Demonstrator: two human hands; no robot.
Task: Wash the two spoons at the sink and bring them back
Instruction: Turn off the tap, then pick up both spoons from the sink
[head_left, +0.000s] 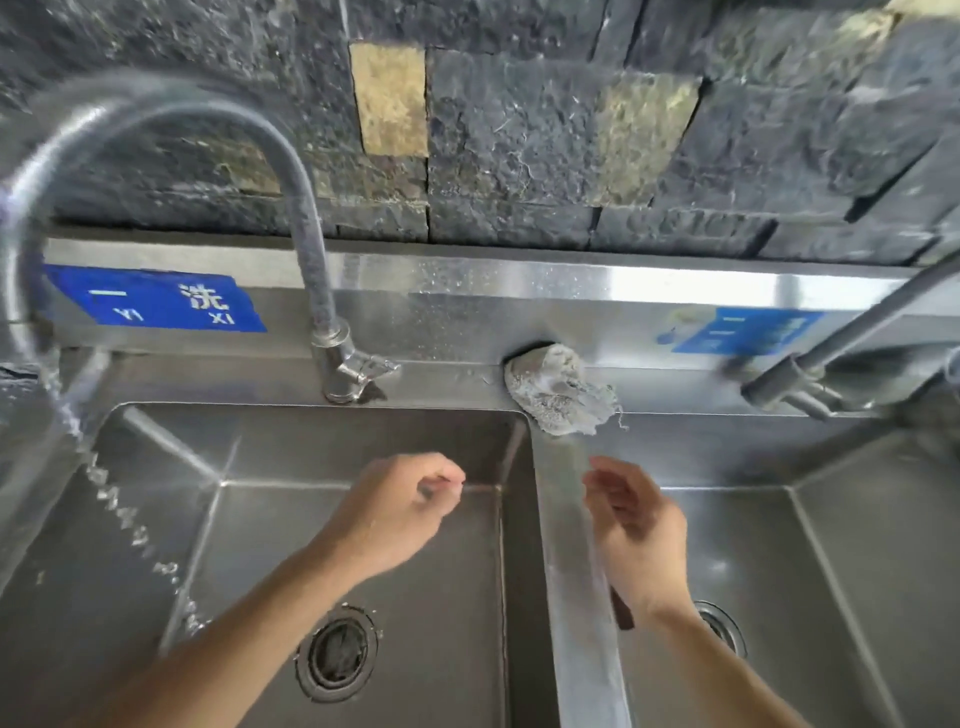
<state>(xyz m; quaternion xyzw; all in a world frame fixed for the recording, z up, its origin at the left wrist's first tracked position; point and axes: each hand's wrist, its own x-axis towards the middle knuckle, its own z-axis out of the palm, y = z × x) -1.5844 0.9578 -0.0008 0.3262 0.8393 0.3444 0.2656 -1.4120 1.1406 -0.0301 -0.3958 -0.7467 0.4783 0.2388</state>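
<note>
My right hand (636, 535) hovers over the steel divider (571, 545) between the two basins, its fingers curled and blurred. A dark brown handle end (622, 613) pokes out below that wrist; it looks like a spoon's, and the bowl is hidden in the hand. I cannot tell if a second spoon is held with it. My left hand (397, 512) hangs over the left basin (156, 519) with its fingertips pinched together and nothing visible in them. The flexible faucet (311, 249) arcs to the left, blurred, and its water stream (119, 514) falls into the left basin.
A grey scouring pad (558, 389) lies on the back ledge above the divider. The left basin has a drain strainer (337, 654); the right basin (831, 571) has its own drain (722, 626). A second faucet (810, 364) reaches in from the right. Behind stands a dark stone wall.
</note>
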